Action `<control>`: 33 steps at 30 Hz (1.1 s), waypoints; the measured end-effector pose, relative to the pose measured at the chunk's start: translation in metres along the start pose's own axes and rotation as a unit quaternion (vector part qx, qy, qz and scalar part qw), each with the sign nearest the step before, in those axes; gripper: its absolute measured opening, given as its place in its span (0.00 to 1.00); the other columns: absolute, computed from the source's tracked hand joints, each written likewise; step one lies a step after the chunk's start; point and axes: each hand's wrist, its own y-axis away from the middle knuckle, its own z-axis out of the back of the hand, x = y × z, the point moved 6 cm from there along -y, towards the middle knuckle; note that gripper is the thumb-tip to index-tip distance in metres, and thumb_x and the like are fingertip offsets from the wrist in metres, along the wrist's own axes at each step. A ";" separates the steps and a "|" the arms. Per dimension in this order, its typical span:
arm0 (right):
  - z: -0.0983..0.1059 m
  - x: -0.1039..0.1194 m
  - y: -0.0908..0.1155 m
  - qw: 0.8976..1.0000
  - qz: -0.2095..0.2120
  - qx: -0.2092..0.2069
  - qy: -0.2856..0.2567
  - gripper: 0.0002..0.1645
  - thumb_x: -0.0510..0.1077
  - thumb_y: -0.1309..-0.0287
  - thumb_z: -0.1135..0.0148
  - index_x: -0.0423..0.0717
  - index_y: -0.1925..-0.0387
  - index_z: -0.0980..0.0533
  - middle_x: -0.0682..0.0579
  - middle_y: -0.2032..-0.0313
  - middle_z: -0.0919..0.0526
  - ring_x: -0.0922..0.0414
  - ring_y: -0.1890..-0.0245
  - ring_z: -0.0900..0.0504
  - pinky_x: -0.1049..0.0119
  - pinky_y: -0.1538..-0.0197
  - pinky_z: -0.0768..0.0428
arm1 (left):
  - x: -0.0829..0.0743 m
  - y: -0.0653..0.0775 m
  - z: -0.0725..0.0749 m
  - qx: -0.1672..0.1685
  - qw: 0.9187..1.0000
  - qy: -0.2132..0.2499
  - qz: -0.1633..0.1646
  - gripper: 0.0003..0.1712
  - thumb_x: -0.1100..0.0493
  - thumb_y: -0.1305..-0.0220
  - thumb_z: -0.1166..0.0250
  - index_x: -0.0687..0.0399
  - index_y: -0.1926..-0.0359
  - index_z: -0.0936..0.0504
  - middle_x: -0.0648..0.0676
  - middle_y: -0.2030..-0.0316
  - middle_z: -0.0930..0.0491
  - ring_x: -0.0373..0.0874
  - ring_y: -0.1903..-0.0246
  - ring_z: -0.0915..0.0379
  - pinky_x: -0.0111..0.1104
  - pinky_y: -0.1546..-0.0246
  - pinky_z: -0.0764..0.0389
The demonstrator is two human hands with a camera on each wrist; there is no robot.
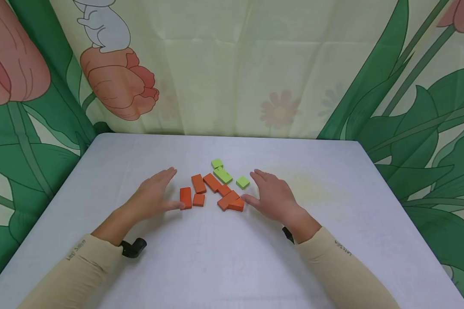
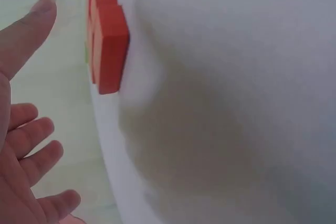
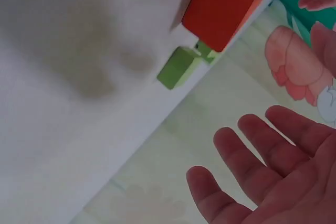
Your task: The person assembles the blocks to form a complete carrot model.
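Note:
Several orange-red blocks lie loosely grouped mid-table, some long and some short. My left hand (image 1: 152, 193) hovers left of the group with fingers extended, its thumb tip by the leftmost long red block (image 1: 185, 199); whether they touch I cannot tell. Opposite it, my right hand (image 1: 274, 195) has its fingers spread, thumb near an overlapping red block (image 1: 236, 205) and fingertips close to a green block (image 1: 242, 182). Two more green blocks (image 1: 222, 175) sit at the back. Neither hand holds anything. In the right wrist view a red block (image 3: 226, 9) looms beside a green block (image 3: 178, 66).
A white-covered table (image 1: 216, 257) spreads around the blocks. Behind it hangs a curtain (image 1: 216, 77) printed with tulips, leaves and a rabbit. Each wrist wears a black device, such as the left wrist camera (image 1: 134, 248).

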 end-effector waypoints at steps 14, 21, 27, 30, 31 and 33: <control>-0.039 0.036 -0.028 0.998 -0.008 0.042 -0.052 0.39 0.64 0.42 0.33 0.46 0.37 0.25 0.53 0.59 0.16 0.56 0.60 0.22 0.61 0.64 0.26 | 0.005 -0.004 -0.022 0.026 0.998 0.052 0.009 0.45 0.53 0.44 0.23 0.64 0.30 0.32 0.65 0.35 0.29 0.63 0.35 0.37 0.55 0.37 0.33; -0.044 0.042 -0.030 0.998 -0.018 0.062 -0.013 0.29 0.64 0.42 0.33 0.47 0.51 0.21 0.56 0.74 0.26 0.56 0.68 0.27 0.62 0.69 0.32 | 0.006 -0.009 -0.026 0.039 0.998 0.040 0.028 0.39 0.54 0.43 0.23 0.63 0.34 0.27 0.62 0.40 0.24 0.61 0.38 0.32 0.53 0.39 0.30; -0.045 0.044 -0.030 0.998 -0.028 0.063 0.008 0.28 0.66 0.40 0.36 0.47 0.56 0.21 0.55 0.74 0.28 0.55 0.67 0.29 0.61 0.68 0.32 | 0.007 -0.010 -0.028 0.049 0.996 0.054 0.045 0.37 0.56 0.43 0.24 0.62 0.35 0.26 0.62 0.40 0.24 0.60 0.38 0.32 0.52 0.39 0.29; -0.045 0.044 -0.030 0.997 -0.036 0.063 0.013 0.26 0.66 0.41 0.35 0.47 0.60 0.22 0.54 0.75 0.28 0.55 0.67 0.29 0.60 0.66 0.32 | 0.007 -0.008 -0.028 0.051 0.996 0.057 0.046 0.36 0.57 0.43 0.24 0.62 0.35 0.26 0.61 0.41 0.23 0.60 0.39 0.31 0.52 0.40 0.28; -0.045 0.044 -0.029 0.997 -0.035 0.064 0.014 0.26 0.65 0.41 0.35 0.48 0.60 0.22 0.54 0.75 0.28 0.55 0.66 0.29 0.59 0.65 0.32 | 0.007 -0.007 -0.028 0.052 0.996 0.058 0.044 0.36 0.57 0.43 0.24 0.62 0.36 0.25 0.61 0.42 0.23 0.60 0.39 0.31 0.52 0.40 0.28; -0.046 0.046 -0.029 0.997 -0.025 0.072 0.013 0.24 0.64 0.41 0.34 0.48 0.59 0.22 0.55 0.75 0.28 0.54 0.64 0.29 0.57 0.61 0.31 | 0.008 -0.004 -0.028 0.055 0.996 0.058 0.041 0.35 0.57 0.44 0.23 0.62 0.37 0.24 0.60 0.43 0.22 0.59 0.40 0.30 0.52 0.41 0.27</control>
